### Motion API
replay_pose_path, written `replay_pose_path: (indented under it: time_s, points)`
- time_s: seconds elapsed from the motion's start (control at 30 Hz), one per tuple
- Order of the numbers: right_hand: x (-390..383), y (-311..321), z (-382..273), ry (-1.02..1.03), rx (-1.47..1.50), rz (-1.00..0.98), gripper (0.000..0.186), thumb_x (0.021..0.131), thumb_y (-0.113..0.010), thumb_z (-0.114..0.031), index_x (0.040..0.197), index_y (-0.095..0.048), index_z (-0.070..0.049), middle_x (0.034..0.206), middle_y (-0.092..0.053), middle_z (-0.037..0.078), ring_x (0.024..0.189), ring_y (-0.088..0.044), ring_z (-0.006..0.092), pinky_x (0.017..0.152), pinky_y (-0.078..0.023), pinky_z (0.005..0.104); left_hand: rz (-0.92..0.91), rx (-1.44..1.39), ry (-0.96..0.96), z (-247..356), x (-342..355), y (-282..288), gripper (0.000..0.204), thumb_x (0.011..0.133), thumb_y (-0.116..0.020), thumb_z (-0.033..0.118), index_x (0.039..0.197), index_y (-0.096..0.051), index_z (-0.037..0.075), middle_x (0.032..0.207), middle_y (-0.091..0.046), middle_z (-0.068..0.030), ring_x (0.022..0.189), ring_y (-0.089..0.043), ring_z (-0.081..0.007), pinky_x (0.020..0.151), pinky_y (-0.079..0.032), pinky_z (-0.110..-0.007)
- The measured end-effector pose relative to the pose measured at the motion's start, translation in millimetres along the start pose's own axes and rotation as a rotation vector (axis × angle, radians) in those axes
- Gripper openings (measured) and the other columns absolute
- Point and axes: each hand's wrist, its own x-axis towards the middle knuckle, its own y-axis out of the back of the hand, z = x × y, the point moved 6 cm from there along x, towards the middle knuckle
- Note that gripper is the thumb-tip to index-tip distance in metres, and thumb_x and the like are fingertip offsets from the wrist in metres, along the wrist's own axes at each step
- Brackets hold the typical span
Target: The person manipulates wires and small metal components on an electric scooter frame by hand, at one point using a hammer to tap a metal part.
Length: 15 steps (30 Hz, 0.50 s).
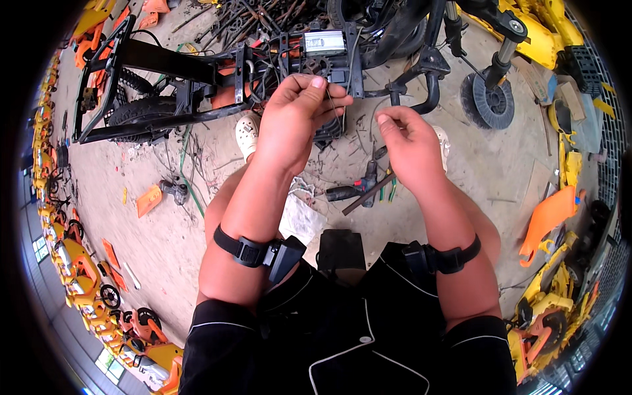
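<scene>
I have both hands up over the near side of the black frame [239, 78], which stretches across the far part of the scene. The wires [263, 82] run along its middle, just left of and beyond my left hand [294, 122]. That grip is partly curled, thumb laid along the forefinger; a thin dark strand seems to pass by the fingers, but I cannot tell whether they pinch it. My right hand [411, 141] is to the right, apart from the left, thumb and forefinger drawn together; I cannot tell whether anything thin lies between them.

If there is a strand in either grip, it could slip out, because so little fingertip would bear on it. Pulling hard might snag it on the frame's brackets or strain the wires beside the silver box [324, 43]. Bare fingers could also be scratched by metal edges.

Below, the drill [370, 176] and a dark bar [367, 196] lie on the floor [513, 164] between the shoes, near the white cloth [304, 217]; a careless step could roll the bar or catch the cloth underfoot.
</scene>
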Motion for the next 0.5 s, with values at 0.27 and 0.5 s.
replay_pose_path:
  time_s: [0.27,0.5]
  points:
    - [-3.5,-11.0,-18.9,0.059,0.209,-0.17,0.022,0.089,-0.071,-0.019,0.101,-0.066,-0.001,0.081,-0.065,0.002,0.071,-0.057,0.0097,0.068,-0.049,0.0267,-0.001,0.098,-0.028,-13.8,5.9,-3.9,0.016,0.098,-0.06,0.019,0.098,-0.059,0.004,0.095,-0.067,-0.0062,0.086,-0.063,-0.0148,0.08,-0.05,-0.029]
    - [-14.3,-20.6,-26.3,0.195,-0.06,-0.076,0.018,0.082,-0.073,-0.015,0.093,-0.065,-0.003,0.082,-0.066,0.008,0.073,-0.065,0.0209,0.068,-0.052,0.0332,0.032,0.231,-0.111,-13.7,1.8,-11.8,0.016,0.095,-0.065,0.018,0.095,-0.062,0.002,0.087,-0.065,-0.004,0.077,-0.061,-0.0107,0.069,-0.049,-0.025]
